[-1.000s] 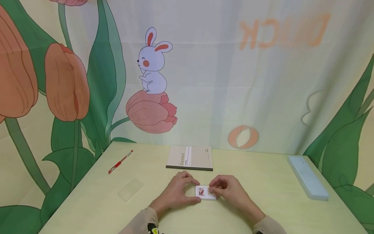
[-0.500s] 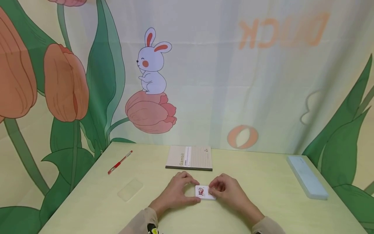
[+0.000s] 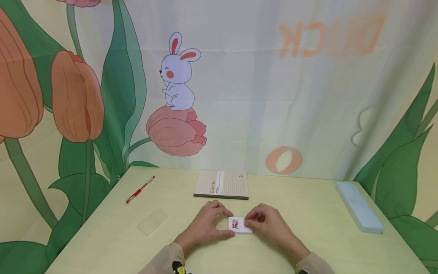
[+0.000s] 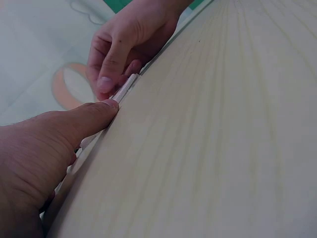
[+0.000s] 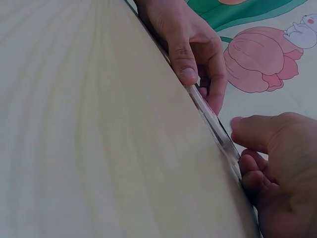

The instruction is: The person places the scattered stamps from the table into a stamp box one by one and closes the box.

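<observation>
A small white rectangular case [image 3: 241, 230] with a red-and-dark picture on its left part lies flat on the table between the hands. The left hand [image 3: 207, 224] grips its left end, thumb at the near edge and fingers at the far edge; in the left wrist view that thumb [image 4: 94, 119] touches its side. Over the case's right part, the right hand [image 3: 270, 224] has thumb and index finger together at a small beige piece, partly hidden by the fingertips. The right wrist view shows the case edge-on [image 5: 213, 116] beside the right thumb [image 5: 252, 131].
Behind the hands lies a Gambit notebook [image 3: 236, 184]. A red pen [image 3: 140, 189] and a clear flat rectangular piece [image 3: 152, 222] are on the left; a long pale blue box [image 3: 360, 207] lies at the right edge. A printed curtain [image 3: 239, 95] hangs behind the table [image 3: 301, 198].
</observation>
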A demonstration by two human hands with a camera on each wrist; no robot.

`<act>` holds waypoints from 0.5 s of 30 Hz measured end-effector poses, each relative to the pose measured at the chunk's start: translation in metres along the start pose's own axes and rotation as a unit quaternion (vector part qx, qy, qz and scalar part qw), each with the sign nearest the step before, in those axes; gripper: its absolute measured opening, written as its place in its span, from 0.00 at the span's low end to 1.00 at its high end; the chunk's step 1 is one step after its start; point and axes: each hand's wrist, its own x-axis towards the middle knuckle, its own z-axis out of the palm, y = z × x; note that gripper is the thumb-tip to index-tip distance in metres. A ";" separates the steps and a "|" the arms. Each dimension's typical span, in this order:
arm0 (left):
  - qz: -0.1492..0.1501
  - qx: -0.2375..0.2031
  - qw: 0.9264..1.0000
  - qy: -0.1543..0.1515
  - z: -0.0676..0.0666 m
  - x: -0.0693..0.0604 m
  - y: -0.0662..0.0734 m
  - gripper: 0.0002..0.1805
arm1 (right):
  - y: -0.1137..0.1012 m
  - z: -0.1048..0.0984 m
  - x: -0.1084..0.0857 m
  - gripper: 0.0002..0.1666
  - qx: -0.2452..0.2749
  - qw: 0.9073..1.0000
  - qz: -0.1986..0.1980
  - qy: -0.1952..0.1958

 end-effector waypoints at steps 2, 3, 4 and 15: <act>-0.001 0.000 1.000 -0.001 0.000 -0.001 -0.001 0.29 | 0.001 0.001 0.000 0.03 0.012 1.000 0.007 0.007; -0.002 0.001 1.000 -0.001 0.001 -0.001 -0.001 0.29 | 0.002 0.001 0.000 0.02 0.018 1.000 0.011 0.010; -0.002 0.002 1.000 -0.001 0.001 -0.001 -0.001 0.29 | 0.002 0.001 0.001 0.02 0.026 1.000 0.013 0.012; 0.002 0.003 1.000 0.004 0.001 0.000 0.001 0.31 | 0.015 -0.023 -0.006 0.11 0.044 0.998 0.013 0.036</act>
